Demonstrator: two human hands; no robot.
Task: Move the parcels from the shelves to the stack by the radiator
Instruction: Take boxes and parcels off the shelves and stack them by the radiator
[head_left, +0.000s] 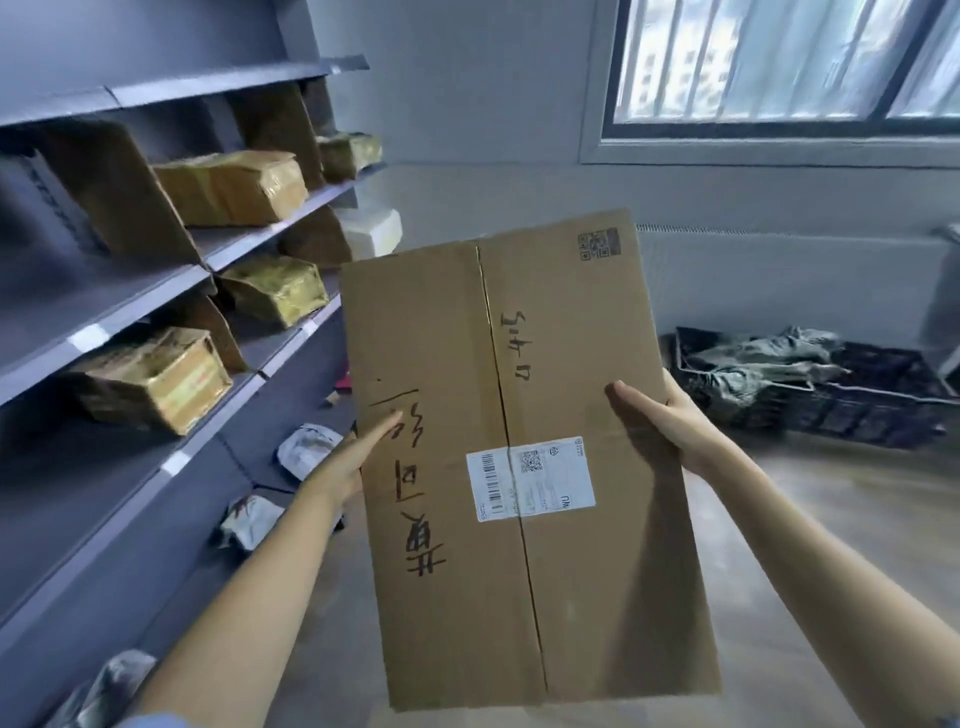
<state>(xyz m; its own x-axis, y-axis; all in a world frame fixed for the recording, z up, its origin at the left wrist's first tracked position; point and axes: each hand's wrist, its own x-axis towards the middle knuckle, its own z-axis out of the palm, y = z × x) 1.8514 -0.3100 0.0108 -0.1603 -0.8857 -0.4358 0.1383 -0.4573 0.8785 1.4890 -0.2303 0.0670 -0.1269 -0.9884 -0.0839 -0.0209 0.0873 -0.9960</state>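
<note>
A large flat cardboard parcel (519, 415) with a white shipping label and black handwriting is held up in front of me. My left hand (345, 462) grips its left edge, thumb lying on the top face. My right hand (657, 421) grips the right edge, thumb on top and fingers hidden underneath. The grey shelves (130, 312) stand at the left with several taped brown parcels (231, 189) on them. The white radiator (789, 280) runs along the far wall under the window. Below it sits a pile of grey bagged parcels (763, 364).
A dark crate (872, 400) holds part of the pile by the radiator. Grey bagged parcels (306, 449) lie on the bottom shelf at the left. A white foam box (374, 231) sits at the shelf's far end. Bare floor lies ahead.
</note>
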